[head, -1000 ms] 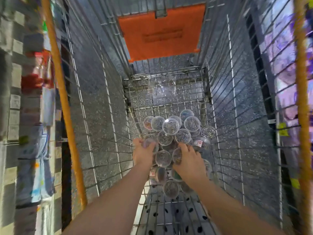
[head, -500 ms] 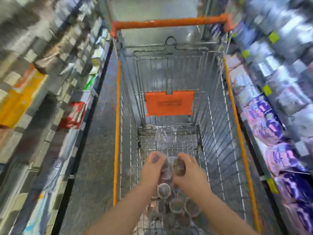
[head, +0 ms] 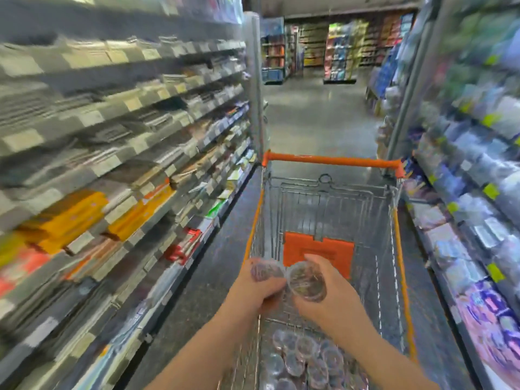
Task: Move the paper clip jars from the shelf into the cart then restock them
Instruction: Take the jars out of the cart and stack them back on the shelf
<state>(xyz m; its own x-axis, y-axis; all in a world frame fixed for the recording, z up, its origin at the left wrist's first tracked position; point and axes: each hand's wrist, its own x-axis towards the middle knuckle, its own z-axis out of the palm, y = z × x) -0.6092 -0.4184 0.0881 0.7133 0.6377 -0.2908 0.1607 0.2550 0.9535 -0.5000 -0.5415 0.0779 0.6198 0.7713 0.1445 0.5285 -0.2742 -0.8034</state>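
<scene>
A wire cart [head: 374,220] with an orange handle stands in the aisle in front of me. Several clear paper clip jars [head: 306,361] lie piled in its near end. My left hand [head: 260,288] is raised above the cart and grips one clear jar [head: 266,270]. My right hand [head: 323,299] holds another jar [head: 305,281] right beside it, and the two jars touch. Both jars hang well above the pile. The view is blurred by motion.
Stocked shelves [head: 126,164] run along the left of the aisle, and more shelves [head: 472,192] line the right. An orange flap [head: 318,249] hangs on the cart's far wall. The grey aisle floor [head: 318,116] stretches ahead to further racks.
Both hands closed on jars in the pile and lifted them up out of the cart. My head tilted up from the cart floor to the aisle.
</scene>
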